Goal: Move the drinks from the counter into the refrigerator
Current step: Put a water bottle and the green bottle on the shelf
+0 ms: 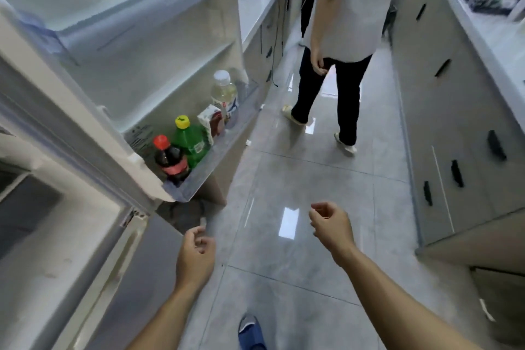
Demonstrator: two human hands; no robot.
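The refrigerator door (159, 45) stands open at the left. Its bottom door shelf (204, 167) holds a dark cola bottle with a red cap (170, 158), a green bottle with a yellow cap (189, 138), a small carton (211, 122) and a clear bottle with a white cap (224, 92). My left hand (196, 256) hangs below that shelf, fingers loosely curled, holding nothing. My right hand (331, 224) is out over the floor, also empty with loosely curled fingers.
Another person (341, 37) in a white shirt and dark trousers stands ahead in the aisle. A counter (255, 11) with dark cables runs at the back left, and grey cabinets with black handles (454, 128) line the right. The floor is glossy grey tile (298, 179).
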